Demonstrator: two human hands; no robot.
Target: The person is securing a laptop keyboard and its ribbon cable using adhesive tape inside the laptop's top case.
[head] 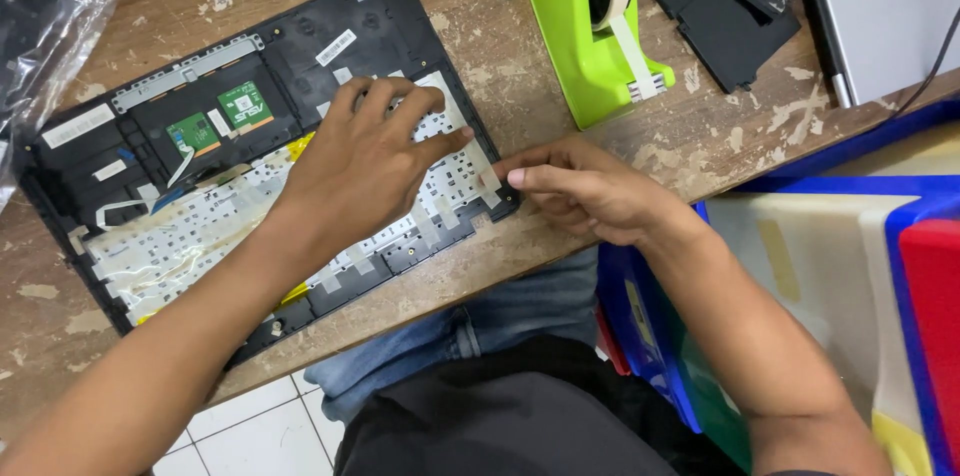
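A black laptop palmrest shell (330, 16) lies underside up on the worn wooden table, showing the white back of its keyboard (190, 236) and two small green circuit boards (245, 104). My left hand (365, 161) presses flat on the keyboard's right part, fingers spread. Several strips of beige masking tape (440, 211) hold the keyboard's near edge. My right hand (585, 191) pinches the end of one tape strip at the shell's right corner.
A lime-green tape dispenser (585, 36) with a roll of masking tape stands behind my right hand. A black fan part (735, 6) and a grey laptop (885, 6) lie at the back right. A clear plastic bag (45, 16) is far left. Coloured bins (900, 266) stand right.
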